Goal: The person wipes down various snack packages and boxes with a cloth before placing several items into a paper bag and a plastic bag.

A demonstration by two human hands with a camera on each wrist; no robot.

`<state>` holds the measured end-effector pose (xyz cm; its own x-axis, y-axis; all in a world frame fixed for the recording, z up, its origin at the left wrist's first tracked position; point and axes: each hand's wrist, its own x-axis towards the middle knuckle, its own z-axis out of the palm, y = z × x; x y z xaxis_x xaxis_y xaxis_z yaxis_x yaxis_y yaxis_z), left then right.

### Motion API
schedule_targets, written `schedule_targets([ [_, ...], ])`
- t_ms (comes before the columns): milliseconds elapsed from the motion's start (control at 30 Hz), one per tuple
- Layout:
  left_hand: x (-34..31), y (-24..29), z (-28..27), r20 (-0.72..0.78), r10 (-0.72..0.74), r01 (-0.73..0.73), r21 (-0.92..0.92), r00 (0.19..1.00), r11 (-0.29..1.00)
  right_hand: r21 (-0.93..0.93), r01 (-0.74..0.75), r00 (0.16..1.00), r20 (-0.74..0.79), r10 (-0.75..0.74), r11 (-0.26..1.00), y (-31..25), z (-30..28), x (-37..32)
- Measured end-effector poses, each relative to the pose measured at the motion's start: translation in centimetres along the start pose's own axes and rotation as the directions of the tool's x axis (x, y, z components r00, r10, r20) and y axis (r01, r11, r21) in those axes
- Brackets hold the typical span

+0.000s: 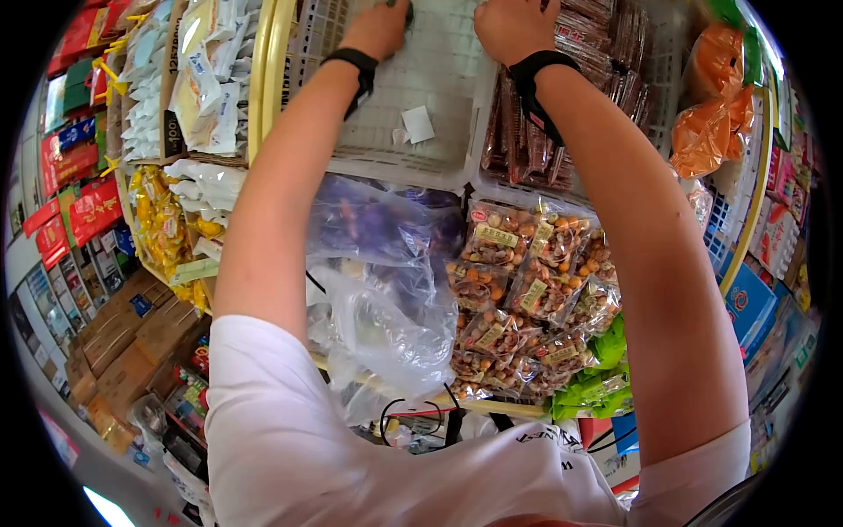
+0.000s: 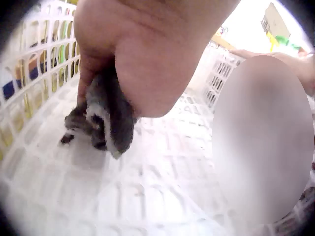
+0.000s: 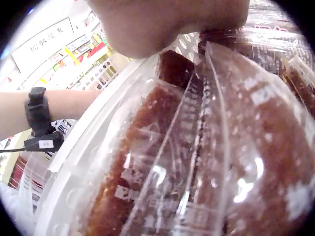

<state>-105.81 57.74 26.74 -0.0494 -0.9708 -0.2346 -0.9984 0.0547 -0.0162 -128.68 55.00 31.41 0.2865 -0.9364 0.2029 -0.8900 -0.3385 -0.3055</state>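
My left hand (image 1: pixel 373 35) reaches down into a white slatted plastic basket (image 1: pixel 369 132). It grips a bunched dark grey cloth (image 2: pixel 113 113), which hangs down close over the basket's slatted floor. At the far part of the divider between two baskets is my right hand (image 1: pixel 516 33), above reddish-brown snack packs (image 3: pixel 256 137) in clear wrappers. Its thumb side lies over the basket's rim in the left wrist view; the other fingers are mostly hidden, and I cannot tell whether they curl round the rim. A small white paper piece (image 1: pixel 418 124) lies on the left basket's floor.
Nearer my body lie bagged nut mixes (image 1: pixel 518 272) and crumpled clear plastic bags (image 1: pixel 378 316). White packets (image 1: pixel 211 79) fill a box at left, beyond a yellow shelf edge (image 1: pixel 270 79). Orange bags (image 1: pixel 716 97) hang at right. Green packets (image 1: pixel 601 378) sit beneath my right arm.
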Motion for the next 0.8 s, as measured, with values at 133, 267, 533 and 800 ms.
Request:
schedule_targets([
  [133,-4.0,1.6,-2.6,0.229,0.088,-0.083,-0.029,0.969,0.996,0.004,-0.008,1.000,0.008,0.008,1.000,-0.2,-0.5,0.1],
  [267,-2.9,0.2,-6.4,0.288,0.304,-0.290,-0.090,0.908,0.953,-0.016,-0.012,1.000,-0.013,0.012,1.000,0.0,0.2,0.0],
  [533,5.9,1.2,-5.6,-0.146,0.042,-0.030,0.080,0.988,0.996,-0.032,0.014,1.000,-0.013,-0.015,0.999,-0.1,0.0,0.0],
  [800,3.6,1.1,-3.2,0.027,0.215,-0.216,0.101,0.976,0.971,0.024,0.018,0.999,-0.029,-0.018,1.000,-0.2,-0.4,-0.3],
])
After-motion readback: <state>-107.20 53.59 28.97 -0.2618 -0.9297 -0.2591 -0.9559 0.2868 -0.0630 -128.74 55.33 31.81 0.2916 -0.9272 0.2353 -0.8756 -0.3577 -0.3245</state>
